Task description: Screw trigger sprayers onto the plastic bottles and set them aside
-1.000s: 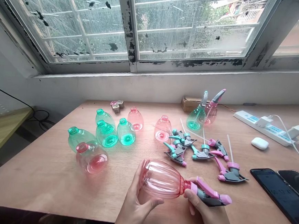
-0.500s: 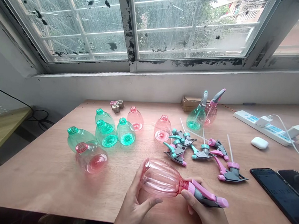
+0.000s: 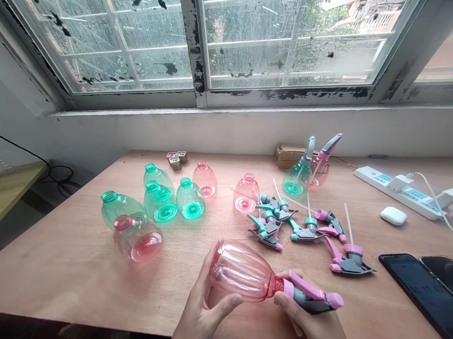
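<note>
A clear pink spray bottle (image 3: 242, 270) lies on its side between my hands, its base to the left and neck to the right. My left hand (image 3: 204, 303) is curled around the base end, thumb along the near side. At the neck, my right hand (image 3: 301, 314) grips the pink collar of the grey-and-pink trigger spray head (image 3: 314, 295), which sits on the bottle's mouth. Whether it is fully screwed down I cannot tell. Beyond my hands lie several loose spray heads (image 3: 271, 228) in teal, pink and grey, one pink-collared spray head (image 3: 351, 260) with its tube upward.
Open green bottles (image 3: 191, 200) and pink bottles (image 3: 138, 238) stand left and centre. Two bottles with heads fitted, one green (image 3: 297, 177), stand by a cardboard box (image 3: 286, 157). At right are a power strip (image 3: 397, 193), white earbud case (image 3: 393, 216) and dark phone (image 3: 424, 300).
The pink bottle and its spray head have shifted slightly left and tilted a little, with both hands still on them. My right fingers have moved slightly around the collar.
</note>
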A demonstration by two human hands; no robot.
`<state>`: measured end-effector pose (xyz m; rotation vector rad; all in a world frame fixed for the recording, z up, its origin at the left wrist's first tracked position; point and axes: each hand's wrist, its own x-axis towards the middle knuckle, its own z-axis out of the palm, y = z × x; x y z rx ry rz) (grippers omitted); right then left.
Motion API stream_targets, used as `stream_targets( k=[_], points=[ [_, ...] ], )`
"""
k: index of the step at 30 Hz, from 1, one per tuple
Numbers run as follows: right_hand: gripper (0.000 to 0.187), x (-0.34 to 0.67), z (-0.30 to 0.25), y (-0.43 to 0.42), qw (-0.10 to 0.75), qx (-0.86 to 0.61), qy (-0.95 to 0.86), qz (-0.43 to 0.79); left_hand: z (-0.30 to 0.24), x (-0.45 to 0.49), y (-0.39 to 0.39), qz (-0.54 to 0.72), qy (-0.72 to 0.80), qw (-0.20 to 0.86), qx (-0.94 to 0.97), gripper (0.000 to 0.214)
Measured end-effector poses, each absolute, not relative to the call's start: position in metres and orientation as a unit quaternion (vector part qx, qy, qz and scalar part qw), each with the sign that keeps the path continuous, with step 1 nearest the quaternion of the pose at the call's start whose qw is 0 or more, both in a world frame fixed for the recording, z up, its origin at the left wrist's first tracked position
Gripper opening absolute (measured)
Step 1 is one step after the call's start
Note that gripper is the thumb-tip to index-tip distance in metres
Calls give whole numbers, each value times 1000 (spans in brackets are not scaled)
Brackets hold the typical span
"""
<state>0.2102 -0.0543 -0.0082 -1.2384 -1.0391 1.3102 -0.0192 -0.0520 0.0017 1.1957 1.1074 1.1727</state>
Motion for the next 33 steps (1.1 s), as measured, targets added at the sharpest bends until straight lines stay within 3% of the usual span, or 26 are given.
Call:
stream_targets(
  k=[4,10,16,22,29,33],
  points=[
    [49,212,-14,-54,522,-520,-397,547,3,-17,-53,494,466,527,510,81],
    [48,209,-11,-56,536,-505,-401,546,-1,-16,-55,516,462,534,486,106],
    [45,208,-5,-56,508,-506,-428,550,-8,-20,-47,511,457,532,497,100],
    [49,209,-12,-53,550,-511,-375,544,-1,-17,-50,483,497,509,511,94],
    [42,207,-7,-55,524,-505,-412,548,3,-18,-52,478,492,530,498,112],
    [41,209,-9,-55,523,-506,-408,552,3,-19,-50,465,481,538,513,106]
  ],
)
